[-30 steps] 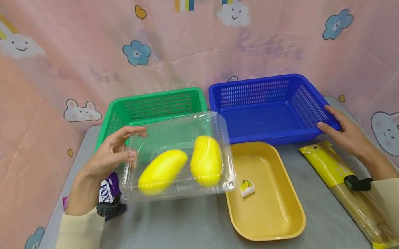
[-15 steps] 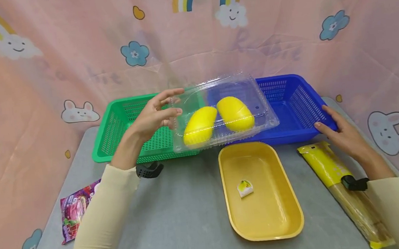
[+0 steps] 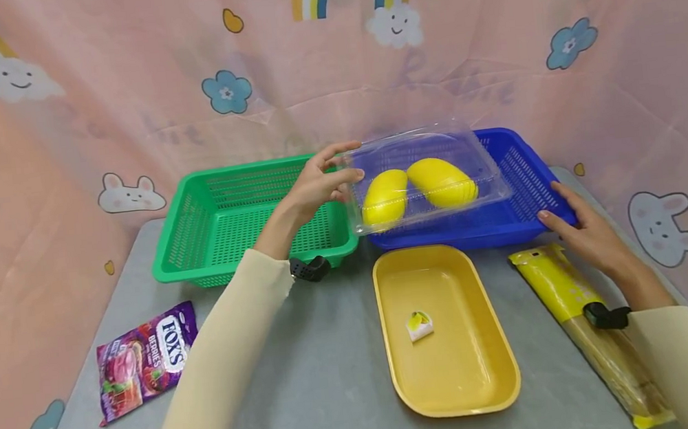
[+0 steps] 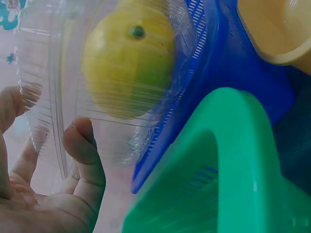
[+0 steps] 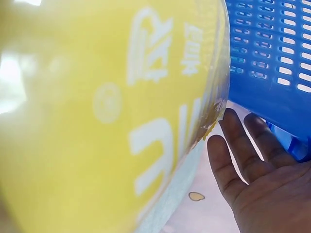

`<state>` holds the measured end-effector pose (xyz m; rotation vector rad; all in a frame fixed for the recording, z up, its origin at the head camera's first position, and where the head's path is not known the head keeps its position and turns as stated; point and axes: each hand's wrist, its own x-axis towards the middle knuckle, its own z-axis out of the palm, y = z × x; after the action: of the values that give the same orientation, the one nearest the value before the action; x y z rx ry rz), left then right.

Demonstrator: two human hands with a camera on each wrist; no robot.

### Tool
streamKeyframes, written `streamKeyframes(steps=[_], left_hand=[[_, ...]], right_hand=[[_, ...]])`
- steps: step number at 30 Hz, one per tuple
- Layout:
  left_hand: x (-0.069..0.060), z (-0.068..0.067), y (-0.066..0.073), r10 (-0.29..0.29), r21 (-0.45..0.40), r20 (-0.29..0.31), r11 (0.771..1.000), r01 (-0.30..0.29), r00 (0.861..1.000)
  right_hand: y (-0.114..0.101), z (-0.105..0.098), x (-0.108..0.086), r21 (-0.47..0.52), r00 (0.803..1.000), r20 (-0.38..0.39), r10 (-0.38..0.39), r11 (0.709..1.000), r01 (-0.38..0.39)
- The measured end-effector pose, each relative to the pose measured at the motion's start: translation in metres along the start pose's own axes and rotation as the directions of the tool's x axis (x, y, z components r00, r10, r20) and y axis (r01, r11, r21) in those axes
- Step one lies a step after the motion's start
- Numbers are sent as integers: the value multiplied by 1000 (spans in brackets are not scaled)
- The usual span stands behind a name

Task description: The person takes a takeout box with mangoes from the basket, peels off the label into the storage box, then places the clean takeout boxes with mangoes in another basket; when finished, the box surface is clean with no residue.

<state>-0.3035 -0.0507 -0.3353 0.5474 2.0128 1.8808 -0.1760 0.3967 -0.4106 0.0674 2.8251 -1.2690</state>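
My left hand [image 3: 319, 182] grips the left end of a clear plastic clamshell box [image 3: 474, 147], thumb on one side and fingers on the other. Two yellow mangoes [image 3: 442, 182] lie in the box, one showing a green tinge and stem spot in the left wrist view. Tilted, the box hangs over the blue basket [image 3: 476, 235]. At that basket's right front corner rests my right hand [image 3: 591, 232], thumb and forefinger at the rim. The right wrist view shows its other fingers [image 5: 235, 141] straight and spread beside the basket wall; the thumb is hidden there.
A green basket [image 3: 256, 268] stands left of the blue one. In front sits a yellow tray [image 3: 452, 370] with a small fruit label [image 3: 420, 325] inside. A purple candy bag [image 3: 147, 361] lies left; a long yellow packet [image 3: 586, 336] lies under the right forearm.
My left hand has carried the box of mangoes rightward and away, from in front of the green basket to over the blue one. The candy bag is uncovered. My right hand stays at the rim.
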Motion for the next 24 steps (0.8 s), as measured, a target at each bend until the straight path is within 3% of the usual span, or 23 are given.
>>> streamKeyframes(steps=[11, 17, 24], left_hand=[[31, 19, -10, -52, 36, -6, 998, 52, 999], [37, 27, -23, -79, 96, -46, 992, 83, 996], [39, 34, -25, -64, 166, -53, 983, 72, 997]], right_hand=[[0, 0, 0, -5, 1000, 8, 5, 1000, -5], [0, 2, 0, -11, 1000, 8, -9, 1000, 9], [1, 2, 0, -29, 1000, -6, -15, 999, 15]])
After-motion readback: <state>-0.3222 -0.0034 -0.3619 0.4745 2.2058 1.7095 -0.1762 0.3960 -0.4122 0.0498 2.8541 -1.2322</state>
